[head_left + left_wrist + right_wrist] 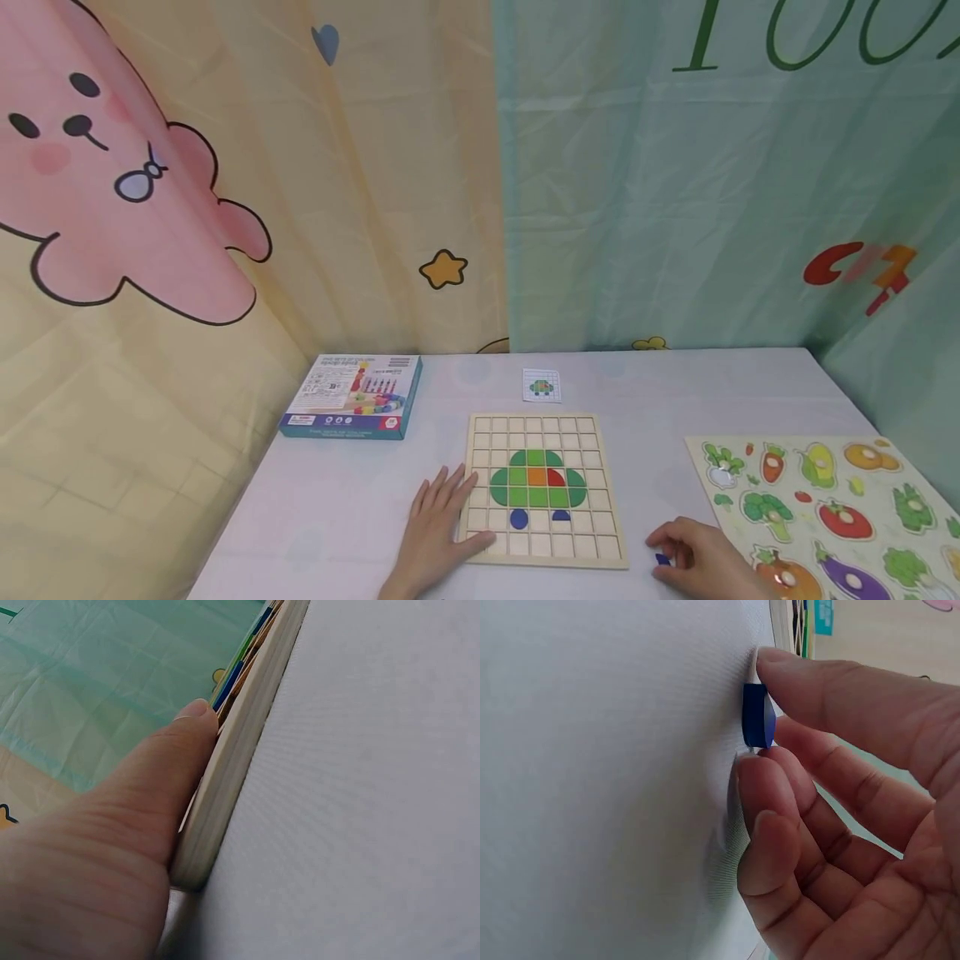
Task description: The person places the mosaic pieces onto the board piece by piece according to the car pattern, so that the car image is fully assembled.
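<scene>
A square wooden grid board (540, 552) lies on the table, bearing green, orange, red and blue pieces laid in a car-like shape. My left hand (433, 525) rests at its left edge with fingers spread, the thumb over the lower left corner. In the left wrist view that thumb (161, 765) lies along the board's side (225, 791). Right of the board, my right hand (701, 557) pinches a small blue block (757, 715) with a curved side, low at the tabletop. A blue circle (519, 519) and a blue half-circle (561, 516) sit under the green shape.
A small pattern card (542, 386) showing a similar picture lies behind the board. A flat toy box (350, 396) stands at the back left. A vegetable puzzle board (813, 504) covers the right side, partly under my right forearm. Printed curtains (652, 183) hang behind the table.
</scene>
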{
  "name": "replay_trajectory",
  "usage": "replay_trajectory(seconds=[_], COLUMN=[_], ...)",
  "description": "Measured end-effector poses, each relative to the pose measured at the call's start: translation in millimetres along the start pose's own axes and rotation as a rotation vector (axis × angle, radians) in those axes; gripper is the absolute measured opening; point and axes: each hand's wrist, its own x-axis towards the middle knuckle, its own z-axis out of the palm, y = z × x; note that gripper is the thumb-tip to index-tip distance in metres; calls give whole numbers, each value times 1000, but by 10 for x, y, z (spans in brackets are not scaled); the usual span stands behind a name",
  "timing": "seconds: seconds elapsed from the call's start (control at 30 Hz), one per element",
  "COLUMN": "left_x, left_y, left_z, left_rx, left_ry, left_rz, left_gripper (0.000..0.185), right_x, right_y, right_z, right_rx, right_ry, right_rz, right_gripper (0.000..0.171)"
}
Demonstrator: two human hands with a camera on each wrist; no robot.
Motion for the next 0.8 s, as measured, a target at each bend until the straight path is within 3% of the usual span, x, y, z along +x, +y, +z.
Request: replay_trajectory(seconds=[0.3,0.43,0.8], left_x=[-8,-10,-4], left_y=[4,6,14], left_z=[-4,-3,-6], left_rx=[-8,-12,-11], left_ry=[16,19,37], left_rz=[13,13,24], left_gripper=[88,88,87], right_x=[7,19,28], right_y=[-35,-42,-28], right_z=[-18,-48,-65], right_rx=[-52,-45,19], right_ry=[69,39,-46], right_rz=[71,120,111], right_gripper=[18,17,21])
